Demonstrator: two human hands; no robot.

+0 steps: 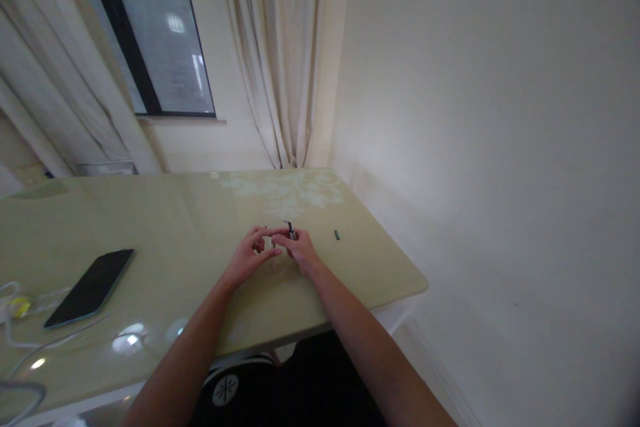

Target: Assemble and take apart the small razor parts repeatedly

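Over the right part of the table (200, 213), my two hands are together. My right hand (303, 253) is closed on a small black-and-silver tool (292, 232), whose thin, bent black end sticks up above the fingers. It is too small to tell its exact kind. My left hand (247, 257) faces it, with the index finger stretched across to the right hand's fingers and the thumb apart below. Its other fingers are partly curled, and I see nothing held in them. To the right of my hands lies a small dark oblong piece (337, 235).
A dark phone or tablet (91, 287) lies at the left, beside white cables (55, 340) and a yellow-marked plug (20, 307). A white wall (475, 147) borders the table's right side. Curtains (280, 47) and a window (155, 27) are behind.
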